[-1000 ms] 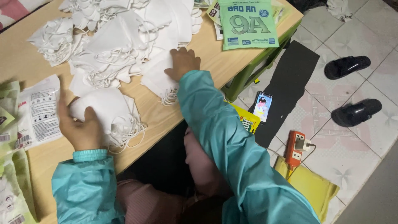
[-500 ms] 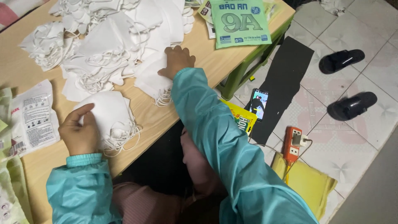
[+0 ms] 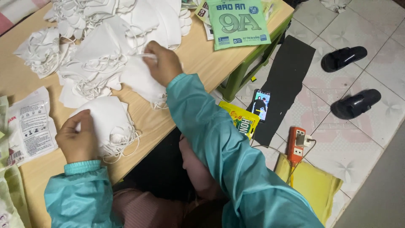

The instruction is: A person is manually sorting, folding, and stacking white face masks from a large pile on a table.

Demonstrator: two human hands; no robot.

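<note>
A heap of white face masks (image 3: 105,33) with ear loops covers the far part of a wooden table (image 3: 198,55). My right hand (image 3: 162,63) reaches into the heap and pinches one white mask (image 3: 141,78) by its edge. My left hand (image 3: 78,139) rests on a small stack of white masks (image 3: 112,122) near the table's front edge, fingers curled on its left side. Both arms wear teal sleeves.
A printed clear mask packet (image 3: 29,126) lies left of my left hand. A green packet (image 3: 238,21) sits at the table's far right corner. On the tiled floor: a phone (image 3: 260,104), a black mat (image 3: 287,84), an orange power strip (image 3: 297,143), yellow bags, two black sandals (image 3: 344,58).
My right hand has lifted from flat on the masks and moved left, now pinching one mask. My left hand stays on the small stack.
</note>
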